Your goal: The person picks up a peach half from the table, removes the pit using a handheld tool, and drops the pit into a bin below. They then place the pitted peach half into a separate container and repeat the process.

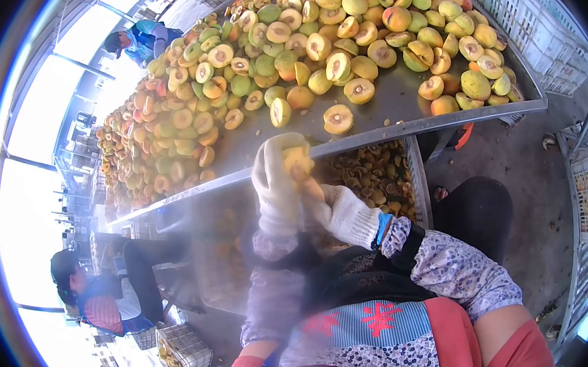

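Note:
My left hand (275, 182), in a white knit glove, is wrapped round a yellow peach half (297, 161) just off the near edge of the metal table. My right hand (346, 212), also gloved, is closed right beside the fruit, its fingertips close against the lower side. Whatever it grips, if anything, is hidden by the fingers and haze. On the table, nearest to my hands, lie a cut peach half (338, 119) with its stone showing and another half (280, 113). Below my hands is a crate (417, 181) of brownish fruit pieces.
A large heap of halved peaches (247, 66) covers much of the metal table (392, 122), which has a raised rim. White crates (538, 37) are stacked at the right. One person (141, 39) stands across the table; another person (109, 293) sits at left near a crate (186, 352).

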Demonstrator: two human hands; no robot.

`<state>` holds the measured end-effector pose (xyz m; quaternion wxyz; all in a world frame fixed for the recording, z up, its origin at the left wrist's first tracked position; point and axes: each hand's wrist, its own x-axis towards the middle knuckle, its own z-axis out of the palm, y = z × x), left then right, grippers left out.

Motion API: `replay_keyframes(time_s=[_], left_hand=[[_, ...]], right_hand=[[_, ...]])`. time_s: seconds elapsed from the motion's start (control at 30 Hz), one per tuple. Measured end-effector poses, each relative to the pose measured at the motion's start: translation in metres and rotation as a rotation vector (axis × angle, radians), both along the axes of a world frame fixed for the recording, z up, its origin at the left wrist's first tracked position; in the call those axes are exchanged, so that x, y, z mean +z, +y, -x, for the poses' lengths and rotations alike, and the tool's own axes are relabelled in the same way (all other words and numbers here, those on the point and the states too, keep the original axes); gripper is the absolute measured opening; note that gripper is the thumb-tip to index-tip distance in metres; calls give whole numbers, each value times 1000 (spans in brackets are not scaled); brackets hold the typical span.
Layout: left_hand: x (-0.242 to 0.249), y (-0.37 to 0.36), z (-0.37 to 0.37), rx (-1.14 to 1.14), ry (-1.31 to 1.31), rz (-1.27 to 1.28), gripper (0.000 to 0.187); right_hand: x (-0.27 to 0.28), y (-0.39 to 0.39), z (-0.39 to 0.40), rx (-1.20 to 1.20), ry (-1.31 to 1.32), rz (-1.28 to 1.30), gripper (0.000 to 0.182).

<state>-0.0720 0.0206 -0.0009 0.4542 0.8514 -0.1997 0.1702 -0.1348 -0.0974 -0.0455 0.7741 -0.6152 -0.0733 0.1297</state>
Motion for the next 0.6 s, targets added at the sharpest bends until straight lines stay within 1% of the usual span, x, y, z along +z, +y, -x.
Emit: replay_keyframes(time_s=[0.03, 0.07, 0.1, 0.17, 0.2, 0.23, 0.3, 0.33, 0.37, 0.4, 0.43, 0.47, 0.5, 0.57, 0.6], left_hand=[[-5, 1, -2, 3, -75, 20, 38], [-8, 1, -3, 9, -150, 40, 38], [-5, 2, -4, 14, -150, 42, 38], [5, 4, -6, -152, 149, 282, 41], [8, 4, -4, -178, 441, 584, 43], [7, 4, -4, -179, 444, 581, 43], [3, 3, -1, -68, 418, 464, 44], [-1, -4, 2, -16, 360, 537, 45], [-4, -3, 3, -16, 359, 536, 45], [-8, -2, 3, -84, 293, 508, 44], [-11, -2, 3, -152, 227, 480, 44], [-11, 2, 1, -203, 352, 614, 43], [-7, 5, 0, -203, 354, 614, 43], [4, 9, -3, -305, 387, 319, 43], [6, 8, -7, -267, 259, 92, 43]], right_hand=[[4, 1, 2, 69, 139, -122, 25], [6, 1, 0, 16, 119, -124, 32], [10, -5, -4, 20, 119, -121, 32], [16, -24, -14, 57, -56, 299, 40], [14, -26, -17, 67, -131, 442, 47], [12, -24, -16, 65, -129, 439, 47], [13, -18, -14, 96, -112, 374, 48], [18, -18, -10, 100, -112, 374, 48], [25, -21, -5, 176, 59, 254, 48], [32, -23, -2, 249, 230, 132, 48], [32, -26, -3, 247, 230, 132, 48], [31, -30, -4, 369, 465, -48, 47], [33, -33, -5, 489, 699, -232, 46], [44, -36, -2, 504, 748, -276, 45], [47, -36, -2, 485, 699, -149, 46]])
